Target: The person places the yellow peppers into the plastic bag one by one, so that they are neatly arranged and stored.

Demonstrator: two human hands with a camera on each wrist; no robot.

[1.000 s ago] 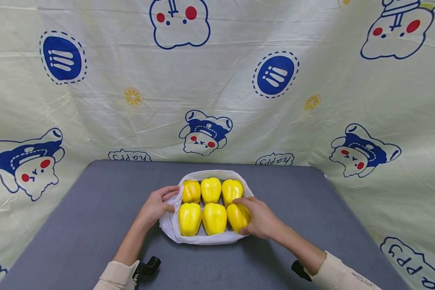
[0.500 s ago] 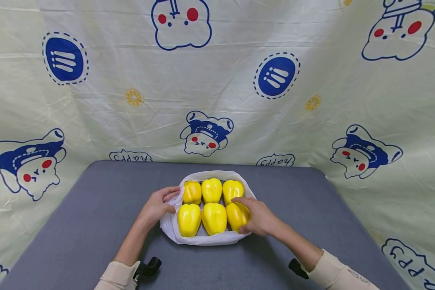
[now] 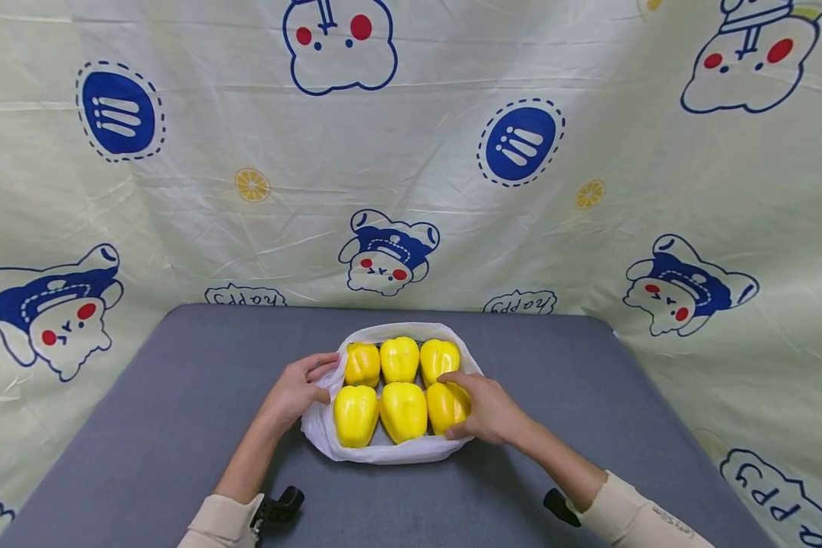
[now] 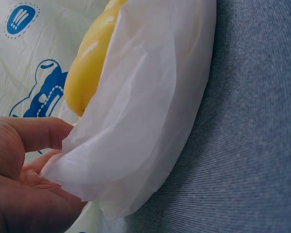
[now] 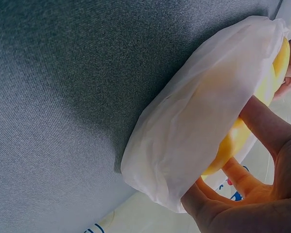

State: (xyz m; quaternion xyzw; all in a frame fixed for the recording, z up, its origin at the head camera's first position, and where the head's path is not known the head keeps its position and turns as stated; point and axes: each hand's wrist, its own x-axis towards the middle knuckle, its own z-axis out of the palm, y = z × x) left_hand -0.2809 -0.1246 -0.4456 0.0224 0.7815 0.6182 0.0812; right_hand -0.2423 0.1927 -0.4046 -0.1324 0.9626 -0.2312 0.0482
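Six-pack style rows of yellow bell peppers (image 3: pixel 403 413), front and back, sit inside a white plastic bag (image 3: pixel 411 455) whose mouth is spread wide. At the bag's left side my left hand (image 3: pixel 293 393) pinches the loose plastic edge; in the left wrist view the thumb lies against the white film (image 4: pixel 131 111) beside a yellow pepper (image 4: pixel 89 68). My right hand (image 3: pixel 491 409) grips the front-right bell pepper (image 3: pixel 447 409), thumb at its near side and fingers over its far side. The right wrist view shows the fingers reaching over the bag's rim, partly hiding that pepper (image 5: pixel 233 141).
A dark grey cloth-covered table (image 3: pixel 199 426) lies under the bag. Behind and at both sides hangs a pale printed curtain (image 3: pixel 438 167) with blue cartoon figures. Black straps (image 3: pixel 281 504) sit at both wrists near beige sleeves (image 3: pixel 222 520).
The front row of peppers has shifted slightly left within the bag, and my right hand has moved slightly left with its pepper. My left hand stays in place.
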